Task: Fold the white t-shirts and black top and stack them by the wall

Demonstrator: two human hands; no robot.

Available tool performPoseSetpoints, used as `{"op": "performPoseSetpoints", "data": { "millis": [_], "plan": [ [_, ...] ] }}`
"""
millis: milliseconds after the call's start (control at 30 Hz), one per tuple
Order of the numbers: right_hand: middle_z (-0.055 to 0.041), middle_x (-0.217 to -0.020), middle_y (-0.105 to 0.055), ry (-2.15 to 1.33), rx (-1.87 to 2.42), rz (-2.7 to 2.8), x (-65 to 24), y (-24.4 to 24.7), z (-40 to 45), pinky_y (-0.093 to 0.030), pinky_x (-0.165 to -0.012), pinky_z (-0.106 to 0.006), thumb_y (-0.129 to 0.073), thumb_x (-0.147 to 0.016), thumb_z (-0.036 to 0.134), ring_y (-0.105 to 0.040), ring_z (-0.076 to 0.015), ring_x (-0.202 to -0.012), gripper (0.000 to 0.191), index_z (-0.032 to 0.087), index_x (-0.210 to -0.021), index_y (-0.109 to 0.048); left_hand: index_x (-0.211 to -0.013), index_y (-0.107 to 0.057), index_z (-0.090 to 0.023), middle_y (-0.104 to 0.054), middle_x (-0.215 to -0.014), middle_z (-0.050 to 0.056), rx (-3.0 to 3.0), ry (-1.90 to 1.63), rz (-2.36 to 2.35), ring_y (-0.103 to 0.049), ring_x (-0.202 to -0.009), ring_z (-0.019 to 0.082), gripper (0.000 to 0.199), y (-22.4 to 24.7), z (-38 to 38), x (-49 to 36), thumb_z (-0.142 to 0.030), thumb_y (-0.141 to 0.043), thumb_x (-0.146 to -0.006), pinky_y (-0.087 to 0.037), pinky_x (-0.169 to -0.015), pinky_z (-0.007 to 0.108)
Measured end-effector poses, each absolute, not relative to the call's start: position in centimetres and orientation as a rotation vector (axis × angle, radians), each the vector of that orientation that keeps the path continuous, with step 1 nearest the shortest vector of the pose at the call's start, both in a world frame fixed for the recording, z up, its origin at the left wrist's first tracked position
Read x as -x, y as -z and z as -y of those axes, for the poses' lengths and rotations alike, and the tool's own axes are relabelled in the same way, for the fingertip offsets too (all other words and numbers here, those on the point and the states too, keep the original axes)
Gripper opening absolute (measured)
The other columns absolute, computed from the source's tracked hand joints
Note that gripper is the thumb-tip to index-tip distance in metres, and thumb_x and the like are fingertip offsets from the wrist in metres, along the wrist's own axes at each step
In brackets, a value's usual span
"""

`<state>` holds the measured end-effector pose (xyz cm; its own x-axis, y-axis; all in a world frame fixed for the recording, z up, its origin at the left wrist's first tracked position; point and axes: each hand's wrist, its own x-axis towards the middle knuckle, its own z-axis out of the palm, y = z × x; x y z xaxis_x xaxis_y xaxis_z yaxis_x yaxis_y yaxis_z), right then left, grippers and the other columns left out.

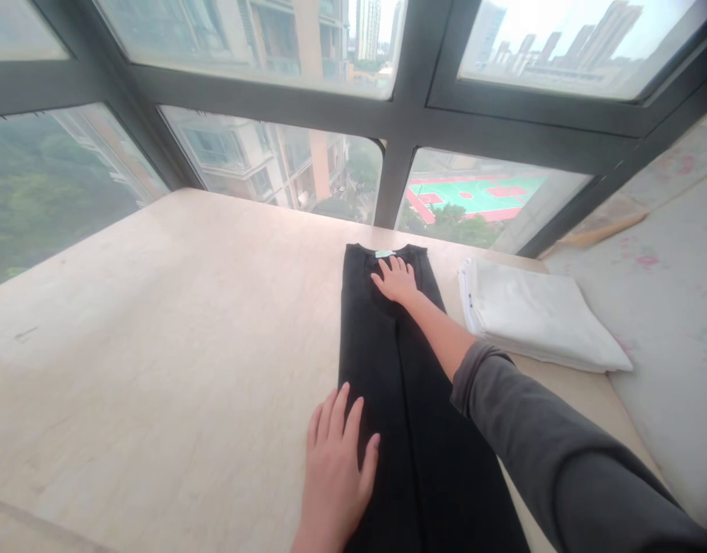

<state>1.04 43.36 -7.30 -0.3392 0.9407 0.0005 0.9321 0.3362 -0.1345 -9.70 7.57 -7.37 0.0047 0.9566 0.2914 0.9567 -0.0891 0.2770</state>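
A black garment lies flat and lengthwise on the pale sill, its neckline or waist end with a light label near the window. My right hand rests on it just below the label, fingers spread, holding nothing. Nearer to me, my left hand is over the garment's left edge, palm down with fingers apart and nothing in them. A long crease or fold line runs down the garment between the two hands. Its near end goes out of the bottom of the view.
A folded white cloth lies to the right of the garment, by the papered wall. Grey window frames stand along the back and left of the pale stone sill. Buildings and a sports court show outside.
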Motion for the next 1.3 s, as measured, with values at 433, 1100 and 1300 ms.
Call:
{"op": "performPoseSetpoints", "data": {
  "millis": [433, 1100, 1300],
  "plan": [
    [-0.0129, -0.165, -0.018, -0.211, 1.786, 2.514, -1.1, 7.2, -45.1, -0.016, -0.116, -0.061, -0.027, -0.097, 0.065, -0.016, -0.0391, -0.148, 0.073, 0.019, -0.155, -0.032, -0.14, -0.052, -0.021, -0.039, -0.157, 0.01, 2.233, 0.553, 2.133, -0.039, -0.143, 0.033, 0.049, 7.2, -7.6, 9.6, -0.032, -0.053, -0.092, -0.044, -0.11, 0.056],
    [-0.0104, -0.16, -0.032, -0.285, 1.286, 2.491, -16.5, 6.2, -18.1, -0.031, -0.12, -0.053, -0.043, -0.1, 0.041, -0.026, -0.0278, -0.15, 0.058, 0.02, -0.153, -0.036, -0.128, -0.057, -0.018, -0.058, -0.136, 0.013, 2.322, 0.857, 1.895, -0.055, -0.124, 0.025, 0.035, 5.7, -2.9, 10.7, -0.018, -0.054, -0.093, -0.05, -0.101, 0.043],
    [-0.01, -0.16, -0.033, -0.236, 1.216, 2.525, -21.9, 7.0, -6.5, -0.04, -0.115, -0.052, -0.048, -0.096, 0.024, -0.028, -0.0291, -0.149, 0.057, 0.022, -0.152, -0.038, -0.128, -0.062, -0.018, -0.062, -0.134, 0.011, 2.612, 0.573, 1.383, -0.052, -0.129, 0.025, 0.043, 6.0, 4.7, 12.0, -0.028, -0.066, -0.087, -0.026, -0.122, 0.047]
  ]
}}
